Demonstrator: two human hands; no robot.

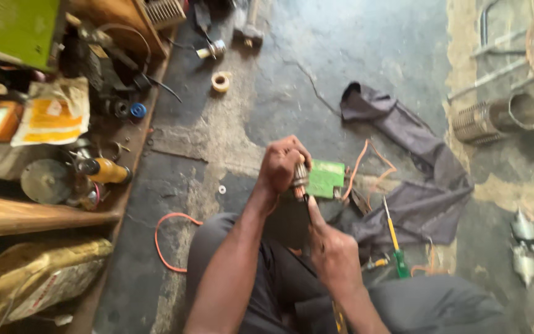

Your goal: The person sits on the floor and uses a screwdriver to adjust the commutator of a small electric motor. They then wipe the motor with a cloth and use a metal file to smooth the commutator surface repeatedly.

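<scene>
Copper windings show at the end of the small motor armature [300, 177] that we grip in our left hand [282, 164], fingers wrapped fully around it. We hold it up over our lap, well above the concrete floor [316, 68], probably so that the end we are working on faces us and stays steady. Our right hand [332, 250] is closed around a thin dark tool [306, 201], with the forefinger laid along it; the tip meets the lower end of the armature. What kind of tool it is, we cannot tell.

Just behind the armature lies a green flat box [327, 179], and beside it loose orange wire [366, 164] curls over a dark cloth [415, 185] spread on the floor. A screwdriver [394, 241] with yellow shaft and green handle rests near our right knee, close enough to grab. Another orange wire loop [165, 238] lies by our left knee.

On the left, a low wooden shelf [125, 154] is crowded with a grinding disc [46, 180], a yellow-handled tool [103, 171] and paper packets [54, 111]. A roll of tape [220, 81] sits further out on the floor. Ribbed metal cylinders [495, 117] lie to the right. Nothing blocks our hands, though the clutter hems us in on both sides.
</scene>
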